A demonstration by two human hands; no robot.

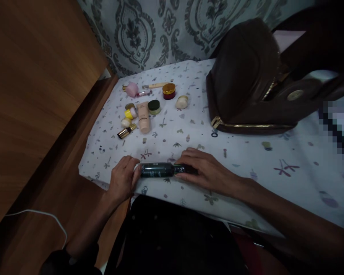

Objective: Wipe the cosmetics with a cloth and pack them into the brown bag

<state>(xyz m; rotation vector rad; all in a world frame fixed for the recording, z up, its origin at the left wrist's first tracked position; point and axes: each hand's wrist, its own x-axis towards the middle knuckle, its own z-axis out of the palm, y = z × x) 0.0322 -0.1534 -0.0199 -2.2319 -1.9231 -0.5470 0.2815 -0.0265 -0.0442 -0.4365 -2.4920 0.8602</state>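
A dark green bottle with small pale print lies sideways between my hands, low over the near edge of the patterned white cloth. My left hand grips its left end, thumb pressed along the side. Around the narrower, dark right end close the fingers of my right hand. Beyond them on the cloth are a beige squeeze tube, a gold and black lipstick, a dark-lidded jar and a red jar with a gold lid.
A brown leather bag with a gold zip stands at the back right. Farther left lie a pink sponge, a yellow small container and a cream-coloured jar. Wooden furniture borders the left; a patterned curtain hangs behind.
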